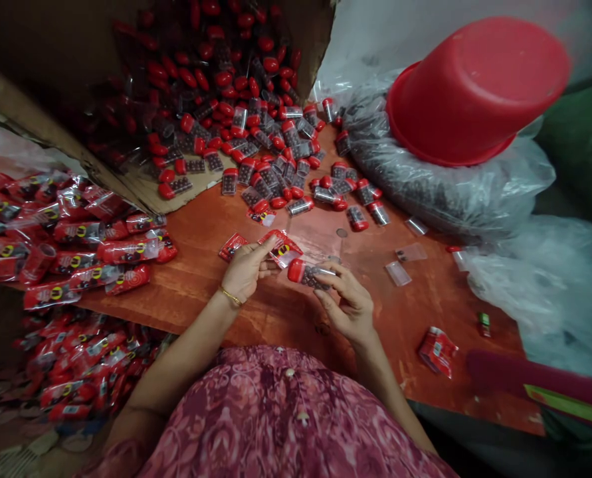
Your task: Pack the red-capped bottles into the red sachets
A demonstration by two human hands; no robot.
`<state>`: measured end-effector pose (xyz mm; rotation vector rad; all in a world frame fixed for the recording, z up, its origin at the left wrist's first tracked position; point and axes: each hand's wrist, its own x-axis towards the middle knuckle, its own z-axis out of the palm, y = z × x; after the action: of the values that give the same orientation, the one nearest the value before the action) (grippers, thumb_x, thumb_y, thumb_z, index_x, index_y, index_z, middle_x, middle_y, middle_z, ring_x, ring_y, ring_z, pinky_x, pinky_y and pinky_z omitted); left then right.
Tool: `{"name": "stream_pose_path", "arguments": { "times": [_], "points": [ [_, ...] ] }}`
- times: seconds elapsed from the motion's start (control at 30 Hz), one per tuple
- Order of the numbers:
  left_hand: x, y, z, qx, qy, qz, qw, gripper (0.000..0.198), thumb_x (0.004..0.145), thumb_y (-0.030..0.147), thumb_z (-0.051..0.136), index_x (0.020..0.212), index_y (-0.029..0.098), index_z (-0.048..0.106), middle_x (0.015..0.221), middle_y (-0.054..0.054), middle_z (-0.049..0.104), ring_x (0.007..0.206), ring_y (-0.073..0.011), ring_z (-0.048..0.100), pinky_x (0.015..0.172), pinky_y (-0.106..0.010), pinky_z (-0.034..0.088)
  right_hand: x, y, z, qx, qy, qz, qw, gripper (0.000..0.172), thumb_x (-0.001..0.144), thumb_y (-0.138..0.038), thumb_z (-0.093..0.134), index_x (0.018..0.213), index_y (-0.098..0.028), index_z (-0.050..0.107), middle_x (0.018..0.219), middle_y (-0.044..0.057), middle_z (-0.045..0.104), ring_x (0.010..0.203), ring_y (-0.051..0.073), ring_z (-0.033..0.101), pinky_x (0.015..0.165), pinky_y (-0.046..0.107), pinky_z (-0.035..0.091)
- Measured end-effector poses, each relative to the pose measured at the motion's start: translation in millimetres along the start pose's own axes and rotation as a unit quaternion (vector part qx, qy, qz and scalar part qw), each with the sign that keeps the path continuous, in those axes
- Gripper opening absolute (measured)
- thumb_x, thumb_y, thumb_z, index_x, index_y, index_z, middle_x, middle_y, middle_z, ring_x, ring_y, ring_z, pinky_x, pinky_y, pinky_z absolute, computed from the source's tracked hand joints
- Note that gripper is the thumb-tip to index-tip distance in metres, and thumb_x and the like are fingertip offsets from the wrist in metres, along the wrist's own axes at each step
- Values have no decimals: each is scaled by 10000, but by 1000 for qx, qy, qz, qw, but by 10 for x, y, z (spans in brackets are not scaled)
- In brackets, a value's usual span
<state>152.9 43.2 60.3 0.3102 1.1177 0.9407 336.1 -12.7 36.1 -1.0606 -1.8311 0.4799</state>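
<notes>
My left hand is closed on a red printed plastic sleeve, with the thumb lying along it. Between the fingers and thumb of my right hand is a small clear bottle with a red cap and dark round pieces inside. The bottle lies on its side in the air, its cap pointing toward the sleeve. Another flat red sleeve shows just behind my left hand; whether the hand touches it I cannot tell. Beyond both hands, many similar red-capped bottles lie loose on the reddish table.
A cardboard box on its side spills bottles onto the table. Wrapped red bottles are piled at the left. At the right, a red bucket sits upside down on a filled plastic bag. A crumpled red wrapper lies near the front edge.
</notes>
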Motion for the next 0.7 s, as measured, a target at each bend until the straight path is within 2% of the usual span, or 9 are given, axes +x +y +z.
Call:
{"name": "stream_pose_path", "arguments": {
  "times": [0.33, 0.57, 0.7],
  "points": [
    [34, 21, -36, 9, -1, 8, 1000, 274, 620, 375, 749, 683, 142, 618, 592, -6, 673, 463, -93, 595, 457, -177, 470, 2, -21, -15, -3, 15, -1, 1000, 295, 764, -90, 595, 1015, -241, 632, 1037, 83, 632, 982, 195, 605, 825, 366, 499],
    [48, 14, -43, 30, -8, 8, 999, 367, 547, 441, 773, 699, 140, 630, 620, -20, 683, 499, -96, 607, 491, -179, 468, 9, -28, -27, -12, -1, -29, 1000, 345, 754, -52, 595, 1040, -243, 619, 1077, 89, 606, 980, 184, 603, 806, 340, 499],
    [30, 3, -26, 44, -8, 21, 999, 443, 458, 482, 797, 684, 137, 637, 628, -19, 683, 501, -96, 604, 491, -180, 458, 11, -19, -2, -22, -13, -39, 999, 329, 770, -55, 578, 1037, -241, 622, 1086, 98, 593, 957, 179, 609, 759, 319, 510]
  ]
}}
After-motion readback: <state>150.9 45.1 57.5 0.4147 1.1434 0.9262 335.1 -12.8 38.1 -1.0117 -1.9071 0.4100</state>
